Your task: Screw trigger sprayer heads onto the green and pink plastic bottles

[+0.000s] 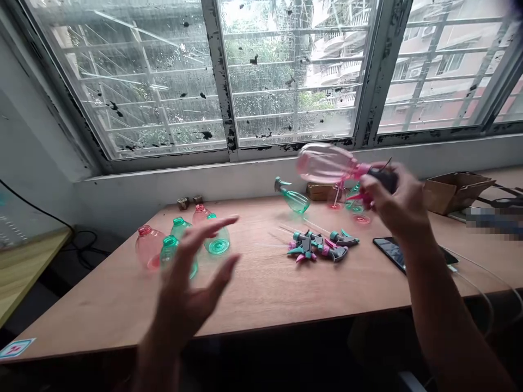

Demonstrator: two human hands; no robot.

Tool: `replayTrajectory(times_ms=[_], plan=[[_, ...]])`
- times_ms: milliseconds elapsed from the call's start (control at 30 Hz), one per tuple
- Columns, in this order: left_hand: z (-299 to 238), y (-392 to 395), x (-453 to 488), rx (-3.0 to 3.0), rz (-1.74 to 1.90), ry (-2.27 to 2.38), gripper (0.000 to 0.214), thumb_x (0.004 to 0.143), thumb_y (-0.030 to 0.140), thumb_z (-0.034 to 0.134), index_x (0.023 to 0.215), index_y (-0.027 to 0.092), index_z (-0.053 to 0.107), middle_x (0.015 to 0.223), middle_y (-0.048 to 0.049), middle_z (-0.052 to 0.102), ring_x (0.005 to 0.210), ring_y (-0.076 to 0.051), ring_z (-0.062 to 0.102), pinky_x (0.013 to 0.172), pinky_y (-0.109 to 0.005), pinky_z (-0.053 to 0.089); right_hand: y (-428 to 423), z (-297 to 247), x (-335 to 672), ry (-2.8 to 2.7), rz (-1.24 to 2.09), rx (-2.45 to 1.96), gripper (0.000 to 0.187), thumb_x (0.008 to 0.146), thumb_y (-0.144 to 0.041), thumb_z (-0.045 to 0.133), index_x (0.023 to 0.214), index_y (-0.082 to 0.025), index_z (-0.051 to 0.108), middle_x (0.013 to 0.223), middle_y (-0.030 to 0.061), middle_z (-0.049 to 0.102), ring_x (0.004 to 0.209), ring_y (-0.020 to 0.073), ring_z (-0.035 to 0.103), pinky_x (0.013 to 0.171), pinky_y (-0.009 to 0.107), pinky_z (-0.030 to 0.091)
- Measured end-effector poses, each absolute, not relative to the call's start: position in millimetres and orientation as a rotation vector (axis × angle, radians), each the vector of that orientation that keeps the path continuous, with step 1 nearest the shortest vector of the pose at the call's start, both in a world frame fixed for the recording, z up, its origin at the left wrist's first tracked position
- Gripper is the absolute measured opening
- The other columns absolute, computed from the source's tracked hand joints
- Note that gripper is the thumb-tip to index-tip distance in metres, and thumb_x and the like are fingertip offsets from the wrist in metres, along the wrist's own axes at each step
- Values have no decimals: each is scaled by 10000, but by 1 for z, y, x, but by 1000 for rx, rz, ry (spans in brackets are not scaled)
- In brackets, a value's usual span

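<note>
Right hand [392, 204] clenched around the dark trigger head of a pink plastic spray bottle [324, 163], raised on its side above the wooden desk [261, 294] at centre right of the frame. Left hand [192, 283] open and empty, fingers spread, before green and pink bottles [218, 242], left of a heap of trigger sprayers [316, 245].

A clear pink plastic spray bottle [326, 163], somewhat blurred, tilts nearly sideways in mid-air.
</note>
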State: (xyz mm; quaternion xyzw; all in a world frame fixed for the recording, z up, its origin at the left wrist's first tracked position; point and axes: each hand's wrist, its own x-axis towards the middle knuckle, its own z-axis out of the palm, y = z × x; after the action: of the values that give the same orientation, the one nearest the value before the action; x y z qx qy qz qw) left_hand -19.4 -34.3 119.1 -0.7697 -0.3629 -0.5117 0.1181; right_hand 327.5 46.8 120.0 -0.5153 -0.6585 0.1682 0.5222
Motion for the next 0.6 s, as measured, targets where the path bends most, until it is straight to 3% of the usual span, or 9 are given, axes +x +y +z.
replayTrajectory(times_ms=[100,167,233,333,433,533,600], plan=[[93,-13,10,-2391,-1226,-947,763,874,329,718,1488,167,294,1530,-199,421,1437,-329,372,1158,-512,358,17,111,292,-1589,519,-1168,480,855,-640,608,784,-167,647,601,13,626,489,146,592,473,257,449],[75,2,24,-2273,-1135,-1003,898,829,418,750,1510,135,236,1575,-262,309,1491,-392,218,1172,-586,278,2,104,265,-1597,673,-1083,454,860,-623,619,781,-176,627,575,-13,598,441,129,556,433,241,425],[62,11,31,-2246,-1065,-1040,868,816,452,753,1486,146,294,1528,-250,399,1460,-400,291,1163,-592,277,-7,98,245,-1612,815,-1021,411,908,-576,587,778,-186,596,555,-37,567,407,104,510,410,221,393],[58,11,30,-2227,-1082,-1077,606,874,373,702,1388,172,451,1421,-193,552,1348,-368,468,1125,-539,341,-13,94,237,-1689,889,-1041,394,946,-528,559,739,-193,554,556,-44,568,359,74,442,371,202,339],[69,0,22,-2455,-1111,-1160,560,808,327,724,1319,204,532,1321,-139,641,1188,-345,599,1042,-486,432,-17,96,254,-1886,786,-1064,343,967,-495,546,818,-192,609,590,-26,611,383,93,484,389,211,379],[84,-10,14,-3202,-998,-1213,675,665,367,784,1292,235,574,1183,-67,707,1023,-285,670,925,-372,520,-25,103,278,-2201,541,-909,245,919,-425,665,1034,-210,694,776,34,714,635,170,655,598,254,515],[89,-13,13,-3782,-754,-1195,624,658,429,754,1233,221,630,1072,-40,728,932,-254,681,835,-322,542,-32,107,288,-2364,492,-674,257,941,-388,647,1156,-257,701,936,62,729,859,214,682,774,304,534]])
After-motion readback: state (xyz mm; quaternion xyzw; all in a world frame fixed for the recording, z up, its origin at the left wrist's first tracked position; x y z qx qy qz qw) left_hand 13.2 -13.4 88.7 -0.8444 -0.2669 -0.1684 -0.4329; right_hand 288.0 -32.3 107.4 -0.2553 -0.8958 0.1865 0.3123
